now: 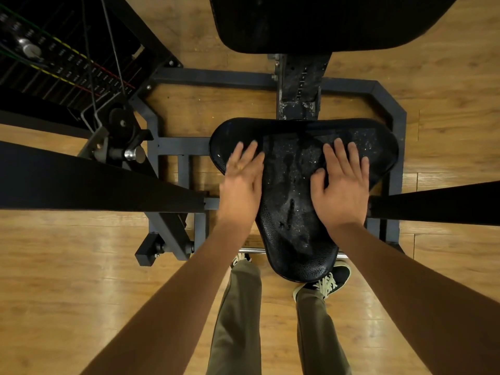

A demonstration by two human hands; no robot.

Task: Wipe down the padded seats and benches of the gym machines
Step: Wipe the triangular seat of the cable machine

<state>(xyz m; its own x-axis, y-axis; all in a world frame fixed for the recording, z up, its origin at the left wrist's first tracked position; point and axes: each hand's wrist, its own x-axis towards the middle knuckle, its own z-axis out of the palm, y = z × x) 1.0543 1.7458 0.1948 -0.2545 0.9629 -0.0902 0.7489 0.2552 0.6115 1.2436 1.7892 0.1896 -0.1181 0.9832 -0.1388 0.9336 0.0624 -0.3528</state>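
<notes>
Two hands (240, 182) (342, 190) rest flat on one seat (292, 190).

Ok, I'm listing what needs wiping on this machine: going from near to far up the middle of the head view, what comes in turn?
Trouser legs → padded seat → seat post → back pad.

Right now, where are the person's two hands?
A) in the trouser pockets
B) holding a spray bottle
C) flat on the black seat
C: the left hand and the right hand both lie with straight fingers on the black seat, one on each side.
</notes>
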